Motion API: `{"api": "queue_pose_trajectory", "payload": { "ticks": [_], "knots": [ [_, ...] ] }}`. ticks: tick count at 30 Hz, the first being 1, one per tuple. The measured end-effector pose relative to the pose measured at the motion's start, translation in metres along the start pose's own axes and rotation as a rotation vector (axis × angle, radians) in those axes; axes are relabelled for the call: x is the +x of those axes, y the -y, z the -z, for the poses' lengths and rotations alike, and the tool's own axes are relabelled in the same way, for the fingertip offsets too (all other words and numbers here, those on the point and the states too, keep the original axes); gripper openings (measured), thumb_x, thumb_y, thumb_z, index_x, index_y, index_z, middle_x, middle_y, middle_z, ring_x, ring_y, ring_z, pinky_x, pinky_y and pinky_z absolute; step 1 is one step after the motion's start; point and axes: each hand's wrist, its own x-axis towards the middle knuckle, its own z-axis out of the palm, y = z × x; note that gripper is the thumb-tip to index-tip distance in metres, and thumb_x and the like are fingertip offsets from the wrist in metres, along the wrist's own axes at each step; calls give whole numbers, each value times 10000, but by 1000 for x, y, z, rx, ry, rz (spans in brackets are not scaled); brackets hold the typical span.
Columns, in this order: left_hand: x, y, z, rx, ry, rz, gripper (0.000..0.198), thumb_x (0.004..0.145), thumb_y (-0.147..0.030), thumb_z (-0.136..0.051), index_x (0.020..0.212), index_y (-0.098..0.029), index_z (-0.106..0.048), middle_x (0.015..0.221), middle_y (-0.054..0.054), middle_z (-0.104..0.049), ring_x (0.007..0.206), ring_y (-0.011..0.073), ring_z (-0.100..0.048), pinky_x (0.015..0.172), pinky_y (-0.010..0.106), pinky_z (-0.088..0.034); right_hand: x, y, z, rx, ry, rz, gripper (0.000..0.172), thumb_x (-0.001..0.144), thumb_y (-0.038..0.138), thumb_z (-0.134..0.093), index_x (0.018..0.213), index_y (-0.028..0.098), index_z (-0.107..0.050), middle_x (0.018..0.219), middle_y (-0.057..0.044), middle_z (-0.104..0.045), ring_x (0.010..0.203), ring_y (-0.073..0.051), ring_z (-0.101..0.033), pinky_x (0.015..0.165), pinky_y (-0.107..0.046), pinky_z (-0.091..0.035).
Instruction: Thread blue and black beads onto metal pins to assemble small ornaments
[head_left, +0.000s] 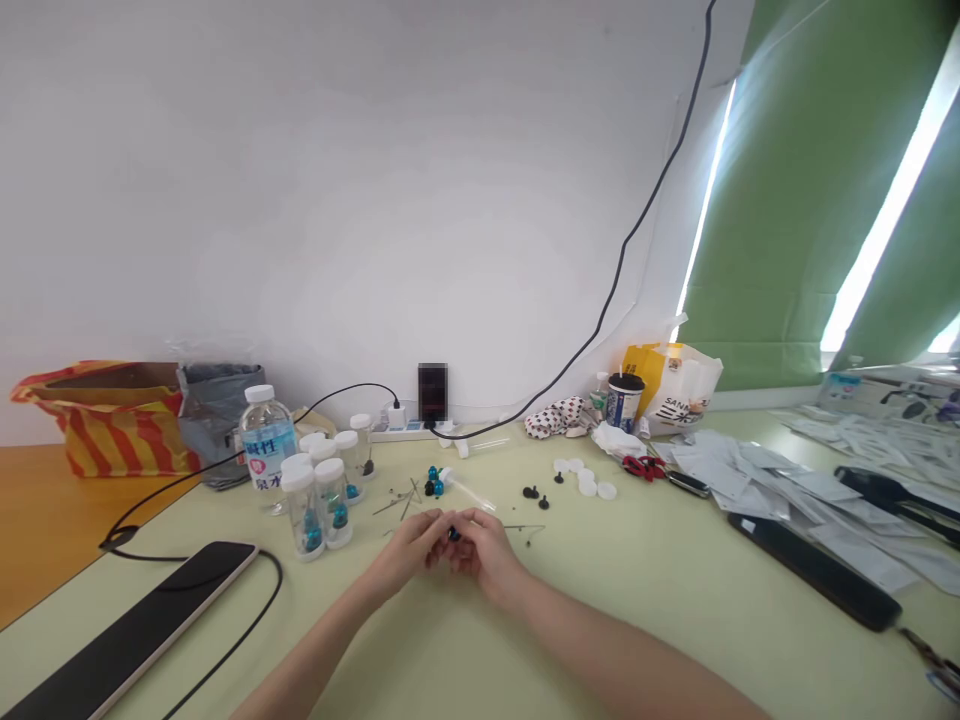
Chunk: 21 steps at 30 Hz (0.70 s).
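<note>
My left hand [415, 545] and my right hand [486, 552] meet low over the pale green table [592, 620]. Their closed fingers pinch a small dark blue and black part [454, 534], mostly covered by the fingertips. Just beyond them lie a cluster of blue and black beads [434, 481], a few thin metal pins [405, 498] and a clear tube [471, 492] with a white end. Thin wire-like pieces [528, 530] show to the right of my right hand. Farther right are small black stoppers [531, 492] and several white caps [587, 488].
Several clear bottles with white lids [331, 503] and a water bottle [268, 450] stand left. A tablet-like black slab [150, 630] and cable lie nearer. On the right are red-handled scissors [643, 467], papers [787, 490] and a long black case [814, 570]. A power strip [401, 434] lines the wall.
</note>
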Motion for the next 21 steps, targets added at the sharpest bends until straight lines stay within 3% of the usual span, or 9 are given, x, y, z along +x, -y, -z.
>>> {"api": "queue_pose_trajectory", "payload": {
  "ticks": [4, 9, 13, 16, 18, 21],
  "knots": [
    [-5, -22, 16, 171, 154, -47, 212, 778, -401, -596, 725, -204, -654, 710, -1, -653, 708, 181, -569, 640, 254, -417, -4, 3, 9, 51, 51, -54, 417, 609, 504, -736, 741, 163, -536, 522, 12, -598, 361, -79, -464, 363, -197, -381],
    [10, -34, 37, 377, 243, -14, 135, 673, -291, -694, 791, -235, -659, 706, -28, -636, 629, 163, -545, 554, 230, -422, -4, 7, 15, 172, 57, -137, 418, 541, 460, -782, 656, 168, -508, 490, -11, -605, 336, -74, -440, 334, -182, -345],
    [43, -24, 49, 550, 118, -68, 131, 740, -246, -591, 865, -243, -628, 881, 15, -639, 759, 192, -560, 650, 266, -448, -6, 11, 25, 220, 102, -197, 463, 511, 468, -804, 638, 185, -460, 514, -24, -630, 311, -69, -419, 326, -188, -347],
    [70, -9, 49, 663, 79, -163, 408, 698, -125, -565, 1075, -279, -575, 1104, 45, -584, 1010, 227, -531, 848, 326, -433, -8, 17, 33, 232, 185, -207, 472, 536, 461, -813, 691, 187, -462, 579, -36, -662, 332, -70, -442, 364, -201, -385],
    [85, 2, 44, 740, 76, -207, 548, 614, -38, -569, 1100, -290, -582, 1179, 57, -555, 1156, 263, -454, 966, 390, -360, -7, 18, 36, 217, 218, -191, 495, 539, 475, -820, 772, 176, -502, 641, -57, -684, 363, -71, -476, 396, -193, -378],
    [102, 16, 35, 840, 67, -244, 473, 639, -44, -570, 1039, -291, -627, 1145, 69, -592, 1156, 304, -454, 970, 471, -325, -2, 14, 36, 146, 274, -140, 571, 531, 535, -812, 863, 131, -583, 664, -84, -687, 420, -66, -511, 442, -178, -344]
  ]
}}
